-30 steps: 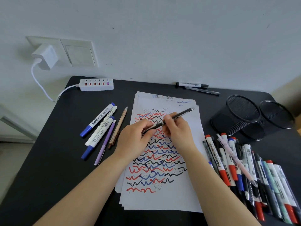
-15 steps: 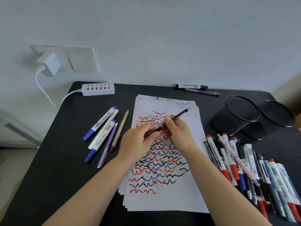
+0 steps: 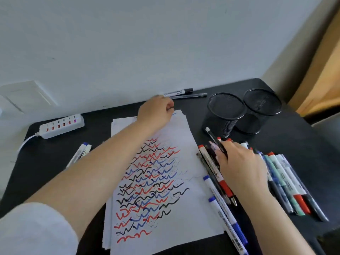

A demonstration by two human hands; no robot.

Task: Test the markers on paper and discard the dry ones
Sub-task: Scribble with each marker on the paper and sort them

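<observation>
Left hand [image 3: 156,112]: fingers curled at the paper's far edge; contents hidden.
Right hand [image 3: 239,162]: fingers pinch a slim black pen [image 3: 216,142] over the marker pile [image 3: 287,179].
Paper [image 3: 187,140]: white stack, wavy ink lines, mid-counter [image 3: 294,133].
Cups [image 3: 223,115]: round black mesh.

Both forearms are bare from the elbow down to the left hand [image 3: 156,112] and the right hand [image 3: 241,166]. A loose, pale whitish sleeve [image 3: 35,230] of soft cloth covers the left upper arm. No rings, watch or bracelets show on either wrist.
</observation>
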